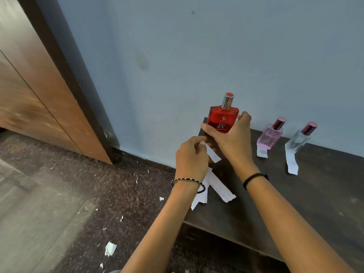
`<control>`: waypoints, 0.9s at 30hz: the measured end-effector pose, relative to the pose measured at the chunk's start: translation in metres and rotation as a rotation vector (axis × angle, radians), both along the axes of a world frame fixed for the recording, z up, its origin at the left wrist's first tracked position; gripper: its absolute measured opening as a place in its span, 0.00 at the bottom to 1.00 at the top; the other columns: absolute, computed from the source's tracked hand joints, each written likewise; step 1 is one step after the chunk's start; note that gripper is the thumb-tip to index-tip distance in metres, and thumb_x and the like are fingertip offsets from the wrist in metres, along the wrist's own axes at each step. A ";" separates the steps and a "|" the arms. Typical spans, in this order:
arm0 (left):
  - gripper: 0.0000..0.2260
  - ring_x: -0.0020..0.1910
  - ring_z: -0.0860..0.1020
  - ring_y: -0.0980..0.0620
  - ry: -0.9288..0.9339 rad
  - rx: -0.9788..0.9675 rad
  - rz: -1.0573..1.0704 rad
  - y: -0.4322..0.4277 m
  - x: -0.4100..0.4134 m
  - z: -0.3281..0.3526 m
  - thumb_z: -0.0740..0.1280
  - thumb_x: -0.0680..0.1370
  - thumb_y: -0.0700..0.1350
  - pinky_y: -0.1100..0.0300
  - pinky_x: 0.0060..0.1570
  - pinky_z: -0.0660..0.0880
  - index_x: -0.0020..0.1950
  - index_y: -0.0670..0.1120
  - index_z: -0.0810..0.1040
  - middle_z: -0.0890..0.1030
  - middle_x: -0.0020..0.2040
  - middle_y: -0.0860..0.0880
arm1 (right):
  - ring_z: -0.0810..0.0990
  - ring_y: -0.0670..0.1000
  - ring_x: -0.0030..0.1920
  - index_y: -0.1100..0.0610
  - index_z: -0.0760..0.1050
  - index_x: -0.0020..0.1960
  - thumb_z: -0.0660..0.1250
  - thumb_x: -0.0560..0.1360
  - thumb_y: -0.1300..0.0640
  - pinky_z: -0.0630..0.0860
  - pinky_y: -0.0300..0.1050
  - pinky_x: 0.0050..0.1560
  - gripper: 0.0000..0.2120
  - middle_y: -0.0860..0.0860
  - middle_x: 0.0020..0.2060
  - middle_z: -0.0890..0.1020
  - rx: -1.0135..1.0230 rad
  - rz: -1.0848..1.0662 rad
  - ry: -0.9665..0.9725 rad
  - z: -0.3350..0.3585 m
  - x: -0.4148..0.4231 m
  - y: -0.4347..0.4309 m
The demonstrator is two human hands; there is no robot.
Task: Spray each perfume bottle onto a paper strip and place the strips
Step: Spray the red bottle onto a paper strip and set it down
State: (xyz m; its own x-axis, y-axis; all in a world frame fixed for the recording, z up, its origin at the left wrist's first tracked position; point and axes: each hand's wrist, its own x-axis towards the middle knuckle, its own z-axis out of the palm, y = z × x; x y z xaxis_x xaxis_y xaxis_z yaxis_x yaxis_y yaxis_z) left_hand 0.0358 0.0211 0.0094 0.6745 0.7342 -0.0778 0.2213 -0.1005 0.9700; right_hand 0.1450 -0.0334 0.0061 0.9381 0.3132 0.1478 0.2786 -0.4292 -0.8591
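Observation:
My right hand [229, 137] grips the red perfume bottle [223, 117] by its lower body and holds it upright at the dark table's far left corner. Its silver sprayer with a red top is uncovered. My left hand [192, 158] pinches one end of a white paper strip [213, 154], which sticks out to the right just below the bottle. A pink bottle [270, 137] stands to the right with a strip [262, 152] under its front. A clear bottle [297, 141] stands further right with a longer strip [292, 163] in front of it.
Spare paper strips [216, 187] lie in a loose pile on the dark wooden table [315, 194] near its left edge. A blue wall rises right behind the bottles. A wooden door [39, 85] is at the left. Paper scraps [110, 248] litter the floor.

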 end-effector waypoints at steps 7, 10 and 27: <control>0.12 0.48 0.85 0.52 -0.029 -0.015 -0.015 0.002 -0.004 0.001 0.62 0.81 0.36 0.53 0.54 0.82 0.56 0.45 0.84 0.87 0.48 0.48 | 0.77 0.54 0.59 0.56 0.58 0.68 0.76 0.69 0.46 0.80 0.53 0.57 0.38 0.54 0.61 0.72 0.028 -0.015 -0.093 -0.013 0.011 0.016; 0.13 0.46 0.85 0.52 -0.060 -0.053 -0.005 0.003 -0.005 0.004 0.62 0.80 0.34 0.53 0.53 0.83 0.52 0.45 0.86 0.87 0.45 0.49 | 0.76 0.51 0.55 0.56 0.58 0.68 0.76 0.69 0.48 0.79 0.40 0.48 0.37 0.51 0.58 0.71 0.029 -0.002 -0.123 -0.012 0.004 0.005; 0.18 0.46 0.85 0.53 -0.140 -0.215 -0.253 -0.040 0.008 0.024 0.67 0.77 0.60 0.60 0.54 0.79 0.44 0.47 0.88 0.88 0.44 0.50 | 0.78 0.44 0.51 0.42 0.62 0.63 0.77 0.52 0.38 0.76 0.38 0.46 0.44 0.39 0.53 0.74 0.118 0.061 0.246 0.016 -0.087 -0.129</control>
